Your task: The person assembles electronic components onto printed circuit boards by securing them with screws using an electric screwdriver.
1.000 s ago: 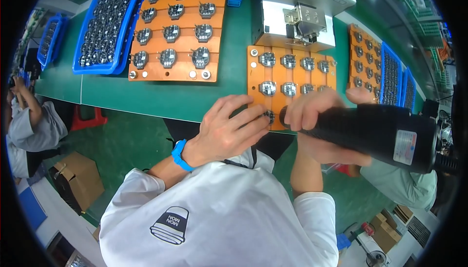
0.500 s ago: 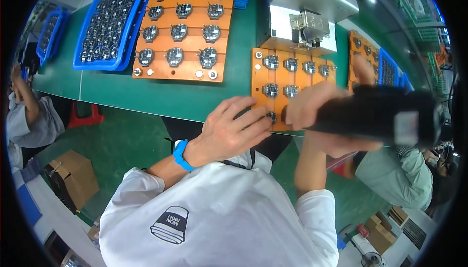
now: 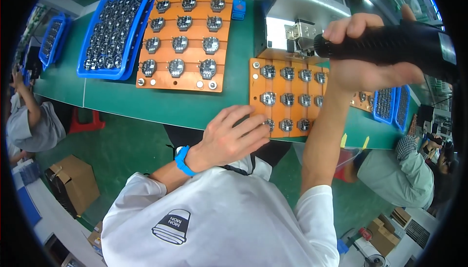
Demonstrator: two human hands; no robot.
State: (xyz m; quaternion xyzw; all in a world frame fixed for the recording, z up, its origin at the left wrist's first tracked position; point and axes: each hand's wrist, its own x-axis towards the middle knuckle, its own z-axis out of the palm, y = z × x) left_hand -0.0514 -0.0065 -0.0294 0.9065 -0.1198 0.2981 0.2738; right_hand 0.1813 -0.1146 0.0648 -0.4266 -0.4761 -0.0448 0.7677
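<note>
My right hand (image 3: 363,69) is wrapped round a black electric screwdriver (image 3: 390,45), raised at the right. Its narrow end is beside the metal mechanism (image 3: 303,34) on the front of a silver box-shaped machine; whether they touch I cannot tell. Below lies an orange fixture board (image 3: 278,84) holding rows of small round circuit assemblies (image 3: 287,99). My left hand (image 3: 229,138) is palm down with fingers spread at the board's near left corner, fingertips by one of the assemblies. A blue band (image 3: 183,160) circles my left wrist.
A larger orange board (image 3: 163,79) with similar round parts lies to the left, beside a blue tray (image 3: 105,76) full of them. A blue clip-like item (image 3: 238,4) sits at that board's far corner. More blue trays (image 3: 403,108) and co-workers are at both sides.
My right hand has lifted the screwdriver up and away from the near part of the small board toward the machine's mechanism. My left hand has stayed at the board's corner.
</note>
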